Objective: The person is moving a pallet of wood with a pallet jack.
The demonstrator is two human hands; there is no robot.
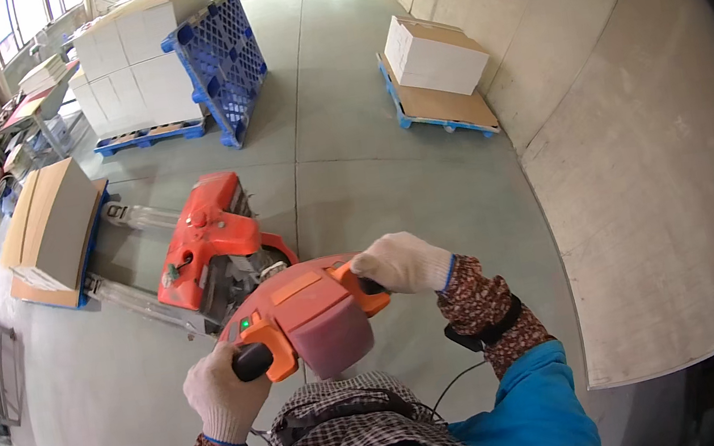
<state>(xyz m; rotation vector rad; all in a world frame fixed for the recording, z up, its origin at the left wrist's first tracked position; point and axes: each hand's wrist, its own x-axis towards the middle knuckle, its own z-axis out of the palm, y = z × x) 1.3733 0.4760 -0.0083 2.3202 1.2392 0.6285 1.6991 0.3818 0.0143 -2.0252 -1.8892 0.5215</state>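
1. Curling round one black grip each, the two gloved hands hold both ends of the control handle [295, 299]: I see the left hand [224, 392] closed on the left grip [252, 360], and the right hand [400, 262] wrapped over the right grip [371, 285].
2. I count one red pallet truck [209, 229] on the floor [390, 200], well apart from the floor's right edge along the wall [611, 99]. One small green light [245, 323] glows on its handle.
3. Two forks extend from the truck to the right edge of the left-hand blue pallet [91, 269]; I cannot tell how far under they go.
4. That pallet carries one white-sided, brown-topped load [55, 227].
5. Four blue pallets show altogether: this one, one under a tall white stack [135, 76], one tilted pallet [224, 69] standing beside that stack, and one right-hand pallet [401, 109] near the wall.
6. One white carton block [434, 55] sits toward that last pallet's far edge, leaving brown board [441, 108] bare along the near edge.
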